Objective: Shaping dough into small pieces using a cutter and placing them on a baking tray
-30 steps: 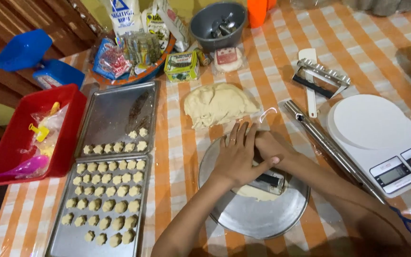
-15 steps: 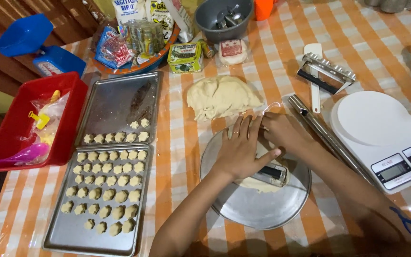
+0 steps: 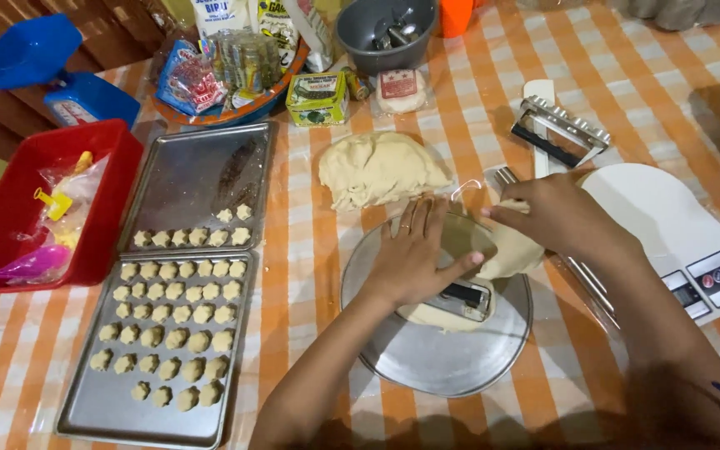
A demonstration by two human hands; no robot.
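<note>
On the round metal plate (image 3: 427, 367) the left hand (image 3: 414, 258) lies flat, fingers apart, on the dough piece (image 3: 506, 250) — the right hand (image 3: 556, 218) grips it, fingers clamped.

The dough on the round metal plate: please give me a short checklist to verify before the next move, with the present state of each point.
1. Left hand steadies the work: ok, it lies flat over the dough piece and the metal cutter.
2. Right hand has a hold: ok, it grips the dough piece at its upper right side.
3. Round metal plate has bare room: ok, the near half is bare.
4. Lower baking tray has room for more pieces: ok, bare patches near its front edge.
5. Large dough mound within reach: ok, just beyond the plate.
6. Cutter blade clean: cannot tell, hidden.
</note>
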